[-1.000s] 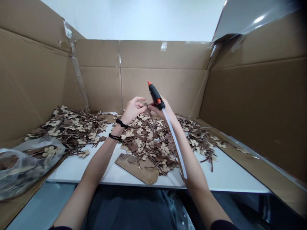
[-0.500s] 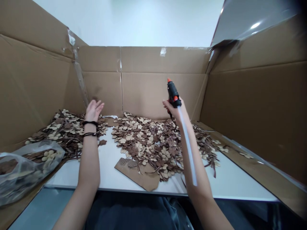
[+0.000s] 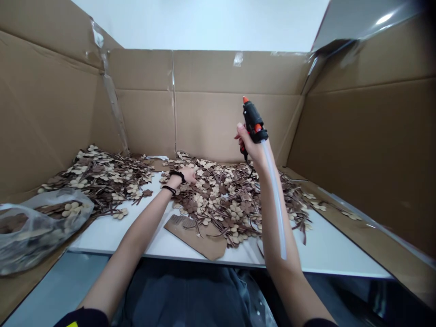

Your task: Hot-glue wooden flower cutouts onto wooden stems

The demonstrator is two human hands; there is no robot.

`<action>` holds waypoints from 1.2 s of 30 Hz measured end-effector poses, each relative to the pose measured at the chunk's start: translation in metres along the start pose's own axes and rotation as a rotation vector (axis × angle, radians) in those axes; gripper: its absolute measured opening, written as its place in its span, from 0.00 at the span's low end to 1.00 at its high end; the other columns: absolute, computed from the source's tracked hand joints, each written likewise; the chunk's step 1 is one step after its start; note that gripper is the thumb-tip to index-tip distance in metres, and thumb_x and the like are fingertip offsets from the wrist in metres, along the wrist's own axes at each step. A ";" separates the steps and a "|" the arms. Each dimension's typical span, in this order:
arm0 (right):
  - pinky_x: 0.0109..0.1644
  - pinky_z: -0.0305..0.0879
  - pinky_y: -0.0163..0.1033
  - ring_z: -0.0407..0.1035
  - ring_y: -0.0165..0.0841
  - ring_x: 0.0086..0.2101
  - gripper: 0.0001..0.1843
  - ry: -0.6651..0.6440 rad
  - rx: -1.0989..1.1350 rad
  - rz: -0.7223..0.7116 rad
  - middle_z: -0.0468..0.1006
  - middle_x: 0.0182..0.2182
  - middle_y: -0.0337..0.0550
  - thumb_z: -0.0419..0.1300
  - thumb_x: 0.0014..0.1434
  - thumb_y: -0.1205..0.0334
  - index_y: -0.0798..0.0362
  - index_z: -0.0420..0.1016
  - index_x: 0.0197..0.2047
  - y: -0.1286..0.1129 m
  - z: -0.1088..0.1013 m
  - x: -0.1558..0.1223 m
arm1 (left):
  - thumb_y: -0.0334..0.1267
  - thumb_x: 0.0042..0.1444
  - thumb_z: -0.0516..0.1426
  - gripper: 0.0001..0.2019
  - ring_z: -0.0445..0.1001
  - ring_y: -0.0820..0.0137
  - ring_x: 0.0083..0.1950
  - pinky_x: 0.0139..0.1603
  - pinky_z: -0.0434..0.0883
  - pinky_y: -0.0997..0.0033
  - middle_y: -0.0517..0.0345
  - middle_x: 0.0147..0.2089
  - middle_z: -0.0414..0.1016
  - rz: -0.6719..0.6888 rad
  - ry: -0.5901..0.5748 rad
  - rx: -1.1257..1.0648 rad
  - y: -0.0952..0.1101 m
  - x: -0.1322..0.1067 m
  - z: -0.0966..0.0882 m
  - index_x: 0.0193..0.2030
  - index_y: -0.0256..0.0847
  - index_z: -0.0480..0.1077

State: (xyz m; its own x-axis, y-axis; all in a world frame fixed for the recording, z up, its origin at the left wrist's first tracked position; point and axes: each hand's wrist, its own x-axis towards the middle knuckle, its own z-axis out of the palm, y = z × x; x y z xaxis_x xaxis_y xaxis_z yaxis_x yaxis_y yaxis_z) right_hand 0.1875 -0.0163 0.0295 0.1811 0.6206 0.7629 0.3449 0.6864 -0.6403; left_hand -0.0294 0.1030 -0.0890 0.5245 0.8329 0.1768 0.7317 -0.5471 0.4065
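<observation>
My right hand is wrapped round a black and orange glue gun, its orange nozzle pointing up. A long translucent glue stick runs out of the gun's back, along my forearm. My left hand, with dark bands at the wrist, reaches into the top left of the middle pile of brown and cream flower pieces. Its fingers point down among the pieces and are mostly hidden, so I cannot see what they hold.
Another heap of flower pieces lies at the left, behind a clear plastic bag with more inside. A torn cardboard piece rests near the front edge of the white table. Cardboard walls enclose the back and sides.
My left hand has moved right and down, from above the left heap onto the middle pile. A cream flower piece now lies by the left heap. The right hand still holds the glue gun.
</observation>
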 end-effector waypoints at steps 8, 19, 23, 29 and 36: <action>0.25 0.63 0.33 0.66 0.28 0.24 0.29 -0.074 0.002 0.010 0.68 0.23 0.37 0.60 0.45 0.32 0.51 0.67 0.34 0.003 0.005 -0.002 | 0.30 0.43 0.57 0.01 0.64 0.72 0.27 0.31 0.59 0.74 0.57 0.26 0.69 -0.024 0.050 0.027 0.009 -0.003 0.041 0.26 0.36 0.68; 0.20 0.56 0.32 0.56 0.25 0.17 0.27 -0.174 -0.045 0.085 0.60 0.15 0.34 0.56 0.51 0.33 0.52 0.69 0.29 -0.015 -0.003 -0.012 | 0.38 0.55 0.55 0.10 0.70 0.75 0.32 0.32 0.65 0.76 0.52 0.36 0.74 0.228 0.135 -0.465 0.063 -0.024 -0.049 0.41 0.33 0.65; 0.18 0.54 0.32 0.53 0.23 0.16 0.27 -0.171 -0.022 0.051 0.58 0.15 0.33 0.57 0.51 0.34 0.53 0.70 0.28 -0.030 -0.016 -0.017 | 0.38 0.55 0.55 0.11 0.70 0.74 0.36 0.37 0.65 0.74 0.53 0.38 0.73 0.343 0.201 -0.555 0.097 -0.056 -0.076 0.42 0.33 0.67; 0.20 0.55 0.33 0.57 0.25 0.17 0.25 -0.403 -0.038 0.047 0.62 0.15 0.34 0.60 0.51 0.38 0.55 0.73 0.29 -0.033 -0.052 -0.044 | 0.39 0.58 0.52 0.17 0.67 0.73 0.31 0.32 0.62 0.75 0.60 0.33 0.71 0.255 -0.080 -0.255 0.095 -0.148 -0.060 0.54 0.40 0.65; 0.17 0.54 0.30 0.59 0.24 0.17 0.29 -1.081 0.086 0.314 0.72 0.19 0.40 0.57 0.51 0.35 0.57 0.75 0.28 0.024 -0.026 -0.092 | 0.39 0.57 0.53 0.14 0.70 0.70 0.34 0.35 0.63 0.74 0.61 0.34 0.75 0.061 -0.211 -0.181 0.057 -0.197 0.010 0.50 0.42 0.66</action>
State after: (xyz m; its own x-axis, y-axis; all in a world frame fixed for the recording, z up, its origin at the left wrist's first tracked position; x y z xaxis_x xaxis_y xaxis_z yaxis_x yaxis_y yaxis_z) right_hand 0.2032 -0.0672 -0.0540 -0.6580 0.7440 0.1163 0.3519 0.4403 -0.8260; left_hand -0.0873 -0.0932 -0.1096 0.6576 0.7530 0.0233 0.6168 -0.5558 0.5574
